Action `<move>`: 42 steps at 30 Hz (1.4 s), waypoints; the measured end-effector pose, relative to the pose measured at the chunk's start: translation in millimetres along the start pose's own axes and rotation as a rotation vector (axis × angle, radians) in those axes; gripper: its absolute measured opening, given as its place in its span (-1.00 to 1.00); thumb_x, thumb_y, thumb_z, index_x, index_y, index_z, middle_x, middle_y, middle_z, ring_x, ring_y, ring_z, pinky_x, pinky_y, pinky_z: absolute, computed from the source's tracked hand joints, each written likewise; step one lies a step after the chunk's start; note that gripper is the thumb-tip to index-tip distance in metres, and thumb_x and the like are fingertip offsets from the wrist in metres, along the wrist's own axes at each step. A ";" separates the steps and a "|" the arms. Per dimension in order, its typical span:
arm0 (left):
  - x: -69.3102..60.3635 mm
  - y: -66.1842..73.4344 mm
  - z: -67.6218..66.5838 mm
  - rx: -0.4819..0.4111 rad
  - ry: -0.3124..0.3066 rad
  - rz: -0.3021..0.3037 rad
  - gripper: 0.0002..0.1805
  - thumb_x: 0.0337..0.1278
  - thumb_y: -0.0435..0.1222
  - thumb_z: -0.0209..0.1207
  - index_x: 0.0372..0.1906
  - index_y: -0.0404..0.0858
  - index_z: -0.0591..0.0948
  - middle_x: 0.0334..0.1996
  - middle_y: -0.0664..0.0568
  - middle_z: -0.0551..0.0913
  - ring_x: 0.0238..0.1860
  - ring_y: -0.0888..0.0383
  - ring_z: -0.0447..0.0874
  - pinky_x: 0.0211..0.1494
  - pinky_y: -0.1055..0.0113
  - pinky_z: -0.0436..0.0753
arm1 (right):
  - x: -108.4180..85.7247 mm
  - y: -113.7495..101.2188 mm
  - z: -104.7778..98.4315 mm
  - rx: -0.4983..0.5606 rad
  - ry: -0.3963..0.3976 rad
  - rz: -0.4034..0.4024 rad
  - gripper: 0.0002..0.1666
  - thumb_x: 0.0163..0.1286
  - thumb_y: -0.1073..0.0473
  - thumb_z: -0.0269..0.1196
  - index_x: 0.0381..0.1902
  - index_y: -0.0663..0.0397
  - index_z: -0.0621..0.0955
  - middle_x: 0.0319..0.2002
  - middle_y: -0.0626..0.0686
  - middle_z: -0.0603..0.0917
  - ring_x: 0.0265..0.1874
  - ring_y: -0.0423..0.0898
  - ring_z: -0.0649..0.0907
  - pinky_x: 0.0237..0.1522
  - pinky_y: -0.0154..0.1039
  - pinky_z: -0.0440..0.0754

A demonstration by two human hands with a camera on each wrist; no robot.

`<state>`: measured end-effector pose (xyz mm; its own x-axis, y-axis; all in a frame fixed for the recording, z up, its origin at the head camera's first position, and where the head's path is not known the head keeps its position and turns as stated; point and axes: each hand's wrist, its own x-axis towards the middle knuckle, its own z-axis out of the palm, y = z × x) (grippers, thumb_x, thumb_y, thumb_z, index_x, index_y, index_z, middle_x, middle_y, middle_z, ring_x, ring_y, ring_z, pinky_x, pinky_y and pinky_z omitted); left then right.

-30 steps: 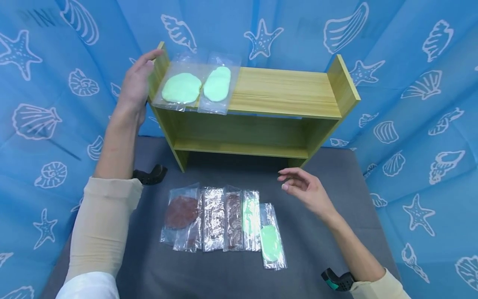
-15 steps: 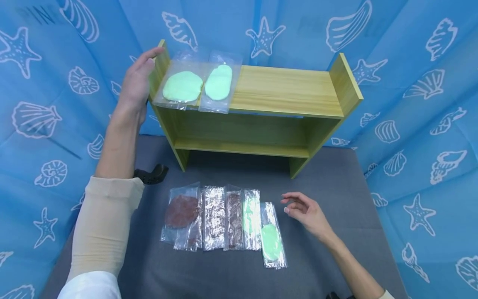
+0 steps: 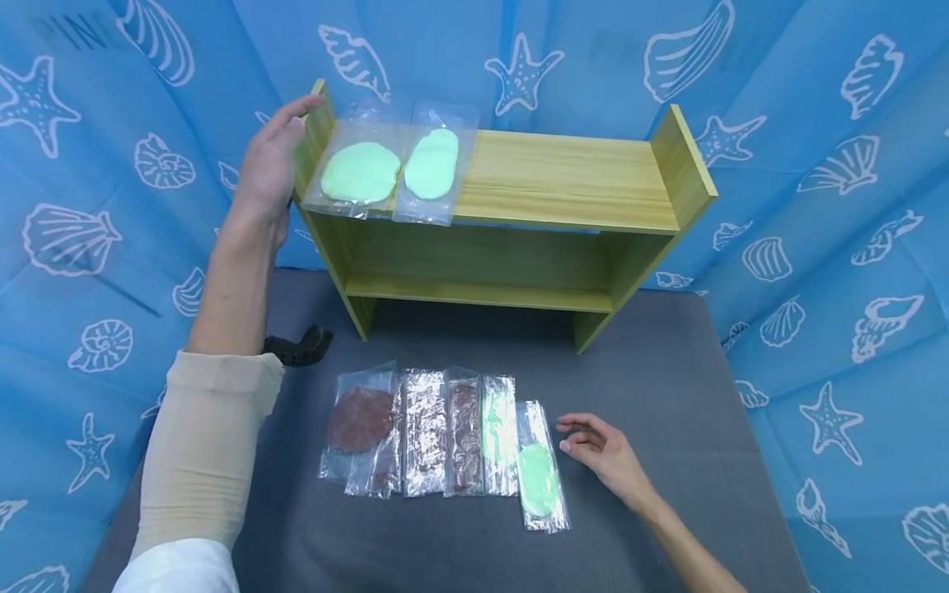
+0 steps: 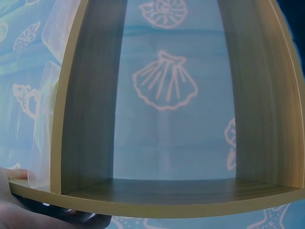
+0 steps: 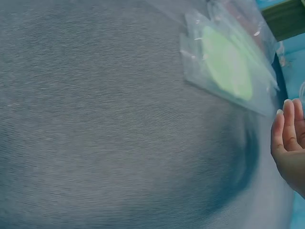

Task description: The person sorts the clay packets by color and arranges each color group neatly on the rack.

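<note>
My left hand (image 3: 268, 169) holds the upper left side panel of a wooden shelf (image 3: 571, 177); in the left wrist view its fingers lie under the panel edge and the thumb above. Beside it on the top board lie two clear bags with pale green pieces (image 3: 361, 173) (image 3: 432, 165). My right hand (image 3: 604, 453), fingers loosely bent and holding nothing, hovers just right of a bag with a green oval (image 3: 538, 480). In the right wrist view that hand (image 5: 291, 143) is apart from the bag (image 5: 228, 64).
Left of the green oval bag, several more clear bags lie in a row on the grey table (image 3: 630, 371), among them one with a round brown piece (image 3: 361, 420). A blue shell-patterned curtain (image 3: 815, 247) surrounds the table.
My right hand has moved down and toward me, from near the shelf's right foot to beside the green oval bag. The left hand stays on the shelf side.
</note>
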<state>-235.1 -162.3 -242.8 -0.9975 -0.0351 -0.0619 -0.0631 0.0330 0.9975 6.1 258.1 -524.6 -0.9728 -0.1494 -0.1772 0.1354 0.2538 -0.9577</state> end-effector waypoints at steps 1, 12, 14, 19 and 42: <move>0.1 0.3 -0.2 -0.003 -0.001 -0.002 -0.56 0.59 -0.10 -0.26 0.37 0.19 0.45 0.47 0.25 0.14 0.42 0.18 0.07 0.44 0.19 0.11 | -0.8 2.3 0.6 0.001 0.006 0.007 -0.49 0.34 0.24 0.36 0.19 0.32 0.53 0.08 0.35 0.60 -0.13 -0.07 0.67 -0.21 -0.35 0.61; -0.4 0.9 -1.8 0.000 -0.003 0.021 -0.55 0.59 -0.10 -0.26 0.38 0.16 0.45 0.47 0.27 0.14 0.44 0.24 -0.02 0.46 0.26 0.02 | -9.2 13.9 12.3 -0.019 0.010 0.106 -0.47 0.29 0.30 0.38 0.21 0.27 0.54 0.15 0.28 0.57 -0.06 0.07 0.67 -0.15 -0.32 0.64; -0.7 0.9 -1.6 0.002 -0.004 0.023 -0.55 0.59 -0.10 -0.26 0.38 0.15 0.45 0.47 0.26 0.14 0.44 0.23 -0.01 0.46 0.26 0.03 | -10.7 14.6 14.6 -0.045 0.013 0.113 -0.46 0.28 0.31 0.39 0.21 0.26 0.54 0.15 0.28 0.57 -0.06 0.08 0.67 -0.14 -0.32 0.64; -1.0 2.0 -1.6 0.011 -0.003 0.030 -0.55 0.59 -0.09 -0.26 0.38 0.17 0.45 0.47 0.28 0.14 0.44 0.26 -0.05 0.47 0.26 -0.01 | -12.6 16.3 20.5 -0.127 0.058 0.096 -0.46 0.22 0.30 0.44 0.17 0.19 0.58 0.09 0.21 0.61 -0.12 0.04 0.69 -0.16 -0.31 0.65; -1.2 -2.3 -0.8 -0.030 -0.022 0.018 -0.56 0.59 -0.08 -0.26 0.38 0.17 0.45 0.48 0.28 0.10 0.46 0.27 -0.10 0.49 0.23 -0.07 | -23.9 23.8 59.0 -0.655 0.143 -0.053 -0.25 -0.11 0.06 0.65 0.12 -0.11 0.66 -0.13 -0.02 0.47 -0.41 -0.26 0.51 -0.41 -0.37 0.54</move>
<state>-233.7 -163.2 -245.0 -0.9989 -0.0130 -0.0446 -0.0447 0.0034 0.9990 43.7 211.2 -556.5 -0.9964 -0.0610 -0.0586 -0.0115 0.7837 -0.6211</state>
